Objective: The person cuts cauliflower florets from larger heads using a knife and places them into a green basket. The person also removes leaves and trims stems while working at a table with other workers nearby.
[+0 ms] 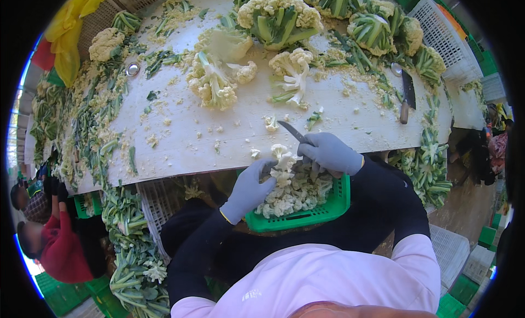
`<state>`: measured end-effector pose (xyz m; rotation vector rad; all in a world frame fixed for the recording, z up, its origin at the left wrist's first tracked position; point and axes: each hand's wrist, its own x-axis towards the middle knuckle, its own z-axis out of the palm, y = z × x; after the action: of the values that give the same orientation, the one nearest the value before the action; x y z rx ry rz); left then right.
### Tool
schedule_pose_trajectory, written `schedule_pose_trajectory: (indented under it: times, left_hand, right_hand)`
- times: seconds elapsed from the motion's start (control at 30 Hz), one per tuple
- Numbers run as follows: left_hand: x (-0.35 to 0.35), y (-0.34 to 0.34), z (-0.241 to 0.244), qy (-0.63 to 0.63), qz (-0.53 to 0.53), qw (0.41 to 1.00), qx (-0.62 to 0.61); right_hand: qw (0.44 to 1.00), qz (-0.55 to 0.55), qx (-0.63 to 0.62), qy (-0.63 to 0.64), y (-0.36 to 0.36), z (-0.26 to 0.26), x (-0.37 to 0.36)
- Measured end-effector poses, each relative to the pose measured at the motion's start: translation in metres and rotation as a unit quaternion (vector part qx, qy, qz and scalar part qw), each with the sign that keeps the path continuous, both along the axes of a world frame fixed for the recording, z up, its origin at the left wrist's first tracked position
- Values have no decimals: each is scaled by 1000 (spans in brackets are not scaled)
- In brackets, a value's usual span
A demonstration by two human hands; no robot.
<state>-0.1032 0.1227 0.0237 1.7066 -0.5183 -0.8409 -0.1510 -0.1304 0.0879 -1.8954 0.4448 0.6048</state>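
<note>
My left hand (249,191), in a grey glove, has its thumb and fingers around a cauliflower floret (282,166). Beside it, my right hand (333,153), also gloved, grips a small knife (290,130) whose blade points up and left over the table. Both hands are above a green plastic basket (303,223) on my lap, filled with cut florets (283,202). Just past the hands, small florets (270,123) lie on the white tabletop (180,150). Farther off are cut cauliflower pieces (292,74) and a large leafy cauliflower head (279,23).
A cleaver (407,92) with a wooden handle lies at the right of the table. More cauliflower heads (371,31) and a white crate (443,39) stand at the far right. Heaped leaves (131,244) flank my left side. Other people, one in a red top (65,252), sit at far left.
</note>
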Motion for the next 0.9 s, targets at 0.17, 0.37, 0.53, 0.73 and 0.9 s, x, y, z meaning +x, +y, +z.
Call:
schedule_pose_trajectory:
  times: [0.17,0.37,0.53,0.73,0.9]
  left_hand:
    - [35,-47,14,-370,26,927,50]
    - [49,-57,-14,-444,-127,878,127]
    - [74,-50,-2,-84,97,991,-40]
    - [76,-56,18,144,152,936,-283]
    - [75,-67,19,97,181,936,-287]
  right_hand:
    - [931,-54,-168,-319,-6,-31,117]
    - [902,-28,-319,-289,29,-67,237]
    - [954,-90,-72,-278,24,-57,192]
    - [951,-143,199,-187,25,11,68]
    - [882,-98,-104,-449,26,-3,47]
